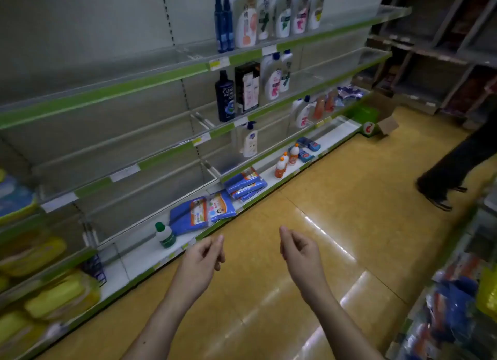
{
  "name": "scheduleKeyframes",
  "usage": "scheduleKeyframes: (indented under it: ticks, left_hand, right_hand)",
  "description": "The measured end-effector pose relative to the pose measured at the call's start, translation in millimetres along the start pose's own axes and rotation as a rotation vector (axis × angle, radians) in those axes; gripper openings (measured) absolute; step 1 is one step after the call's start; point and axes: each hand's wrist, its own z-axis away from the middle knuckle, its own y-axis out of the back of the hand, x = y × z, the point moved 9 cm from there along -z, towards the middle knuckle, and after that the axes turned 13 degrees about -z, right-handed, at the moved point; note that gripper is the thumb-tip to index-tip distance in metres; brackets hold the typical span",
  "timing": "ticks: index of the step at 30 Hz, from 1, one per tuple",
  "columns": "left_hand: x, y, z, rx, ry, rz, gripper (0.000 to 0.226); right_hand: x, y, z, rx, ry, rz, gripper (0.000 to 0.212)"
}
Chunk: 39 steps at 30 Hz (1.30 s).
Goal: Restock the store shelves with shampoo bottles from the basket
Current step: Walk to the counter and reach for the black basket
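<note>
Shelves [150,80] left, bottles [269,15] on them.

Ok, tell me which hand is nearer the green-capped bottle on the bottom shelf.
Left. The left hand hangs just right of the green-capped bottle; the right hand is farther right, over the floor.

Both bare forearms stretch out forward, side by side but apart. The left hand [200,257] and the right hand [298,248] hang with loosely curled fingers, gripping nothing at all.
</note>
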Motion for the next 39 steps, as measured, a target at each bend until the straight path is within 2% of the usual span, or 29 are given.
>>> scheduleKeyframes:
  ticks: [2, 8, 16, 26, 39]
  left_hand:
    - [-7, 11, 6, 0.050, 0.041, 0.048, 0.039]
    - [-58, 56, 36, 0.238, 0.152, 0.114, 0.038]
    - [-137, 136, 104, 0.491, 0.262, 0.258, 0.039]
    - [-252, 238, 253, 0.776, 0.400, 0.402, 0.038]
    - [-373, 332, 449, 1.264, 0.661, 0.506, 0.034]
  right_hand:
    - [-7, -9, -9, -0.088, 0.037, 0.016, 0.040]
    - [-3, -62, -17, -0.341, -0.007, 0.039, 0.035]
    - [-1, -169, 20, -0.522, 0.000, 0.061, 0.046]
    - [11, -351, 156, -0.800, 0.005, 0.057, 0.045]
    - [50, -571, 368, -1.388, -0.125, 0.104, 0.042]
